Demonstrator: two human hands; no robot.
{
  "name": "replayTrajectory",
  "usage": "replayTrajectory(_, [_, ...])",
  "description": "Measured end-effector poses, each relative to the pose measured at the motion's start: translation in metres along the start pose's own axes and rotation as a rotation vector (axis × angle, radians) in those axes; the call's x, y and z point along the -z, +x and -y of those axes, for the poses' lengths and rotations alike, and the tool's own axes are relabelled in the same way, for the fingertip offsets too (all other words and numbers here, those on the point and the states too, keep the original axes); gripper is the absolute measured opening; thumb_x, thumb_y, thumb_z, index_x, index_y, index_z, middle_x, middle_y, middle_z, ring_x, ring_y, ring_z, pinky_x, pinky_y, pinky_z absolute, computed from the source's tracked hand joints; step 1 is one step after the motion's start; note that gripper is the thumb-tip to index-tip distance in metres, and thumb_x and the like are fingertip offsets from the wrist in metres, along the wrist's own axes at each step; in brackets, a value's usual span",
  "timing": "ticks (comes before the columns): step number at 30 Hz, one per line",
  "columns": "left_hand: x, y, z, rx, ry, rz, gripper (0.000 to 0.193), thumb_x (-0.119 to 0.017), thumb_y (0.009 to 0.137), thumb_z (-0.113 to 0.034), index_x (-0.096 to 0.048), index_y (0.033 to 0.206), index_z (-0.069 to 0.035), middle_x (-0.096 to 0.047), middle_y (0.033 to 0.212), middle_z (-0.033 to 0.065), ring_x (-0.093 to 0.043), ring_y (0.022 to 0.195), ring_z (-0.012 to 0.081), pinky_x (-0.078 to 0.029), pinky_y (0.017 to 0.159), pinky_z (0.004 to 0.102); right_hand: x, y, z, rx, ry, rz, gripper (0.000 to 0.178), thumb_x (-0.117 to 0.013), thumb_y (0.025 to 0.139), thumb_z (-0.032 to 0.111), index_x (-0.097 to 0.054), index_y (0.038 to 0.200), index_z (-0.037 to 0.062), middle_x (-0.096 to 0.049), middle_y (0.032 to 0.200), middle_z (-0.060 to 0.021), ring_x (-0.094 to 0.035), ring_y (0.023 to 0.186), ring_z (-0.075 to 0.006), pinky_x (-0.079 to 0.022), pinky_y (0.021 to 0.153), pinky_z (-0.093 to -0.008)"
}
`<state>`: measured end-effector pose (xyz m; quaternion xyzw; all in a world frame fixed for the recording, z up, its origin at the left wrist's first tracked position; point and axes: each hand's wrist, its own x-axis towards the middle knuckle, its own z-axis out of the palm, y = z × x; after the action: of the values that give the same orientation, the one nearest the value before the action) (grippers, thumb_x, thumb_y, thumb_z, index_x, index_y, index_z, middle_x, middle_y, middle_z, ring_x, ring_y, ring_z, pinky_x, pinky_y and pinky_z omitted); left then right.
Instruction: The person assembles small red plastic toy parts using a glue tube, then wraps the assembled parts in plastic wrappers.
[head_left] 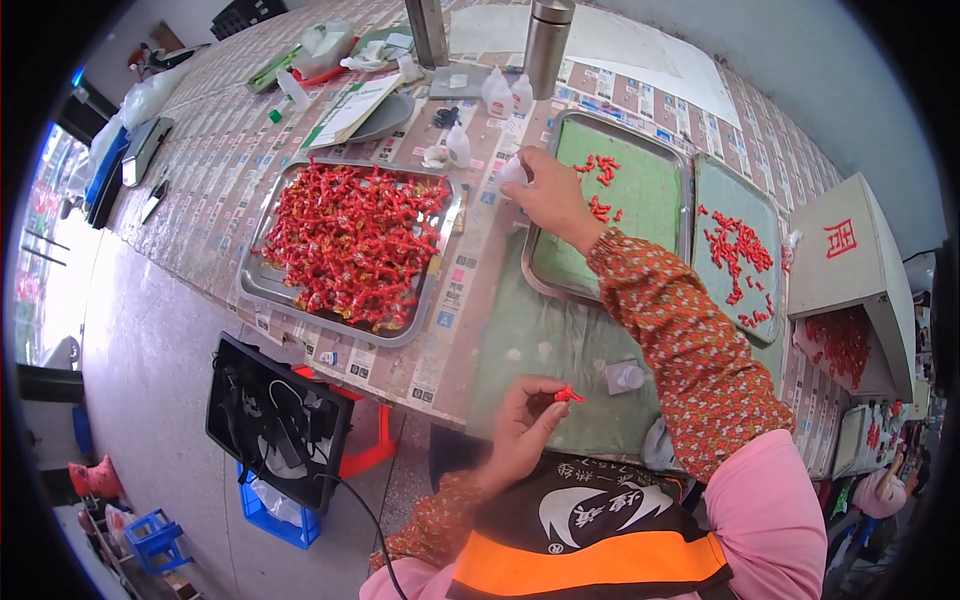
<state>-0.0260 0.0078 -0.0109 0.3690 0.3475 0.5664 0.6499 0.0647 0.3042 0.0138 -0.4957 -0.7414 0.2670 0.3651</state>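
Observation:
My left hand [520, 432] is closed near the table's front edge, pinching a small red figurine-like piece [567, 394] between thumb and fingers. Farther off, my right hand [556, 198] is closed on a small white squeeze bottle [511, 173], over the gap between two trays. Left of that hand, a metal tray [262, 283] holds a heap of red pieces with some yellow parts. Beneath my right wrist lies a green-lined metal tray [640, 170] with a few small red pieces. A second green-lined tray [722, 185] to its right carries many more.
A small translucent bottle [625, 377] lies on the green cloth [530, 345] before me. More white bottles [497, 92] stand near a steel flask [548, 50] at the back. A whitish box [850, 250] is at right; a black bin [275, 420] sits below the table's left front.

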Motion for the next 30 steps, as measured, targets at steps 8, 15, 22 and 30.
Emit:
replayTrajectory(8, [0.004,-0.005,0.003,-0.013,0.022,0.034,0.022,-0.06,0.095,0.0,-0.055,0.117,0.0,-0.057,0.114,0.0076,-0.06,0.103,0.014,-0.048,0.091,0.0284,-0.022,0.017,0.0,0.103,-0.278,-0.067,0.039,-0.071,0.078,0.026,-0.059,0.108,0.0029,-0.066,0.1,-0.0198,-0.066,0.09,-0.0394,-0.052,0.08,-0.0434])
replayTrajectory(15, [0.001,0.004,-0.01,0.054,0.013,-0.032,0.024,-0.059,0.096,-0.004,-0.054,0.119,0.0,-0.062,0.106,0.0072,-0.062,0.096,0.0145,-0.05,0.086,0.0283,0.027,-0.014,0.003,0.168,-0.194,-0.055,0.048,-0.072,0.081,0.024,-0.057,0.123,0.0043,-0.064,0.111,-0.0154,-0.064,0.103,-0.0293,-0.051,0.089,-0.0377])
replayTrajectory(22, [-0.001,0.009,-0.014,0.067,-0.051,-0.114,0.03,-0.061,0.097,-0.01,-0.052,0.124,-0.001,-0.061,0.104,0.0057,-0.06,0.09,0.0117,-0.052,0.083,0.0299,0.138,-0.13,0.037,0.027,-0.051,0.112,0.037,-0.067,0.089,0.012,-0.058,0.124,0.0011,-0.065,0.111,-0.0073,-0.061,0.105,-0.0174,-0.047,0.094,-0.0327])
replayTrajectory(30, [-0.013,0.0,-0.011,0.139,-0.015,-0.076,0.02,-0.06,0.094,-0.002,-0.053,0.112,-0.002,-0.061,0.101,0.0081,-0.06,0.085,0.0129,-0.051,0.08,0.0276,0.2,-0.262,0.013,-0.341,0.104,-0.084,0.026,-0.062,0.093,0.004,-0.061,0.118,-0.0009,-0.064,0.102,-0.0024,-0.06,0.091,-0.0077,-0.049,0.082,-0.0243])
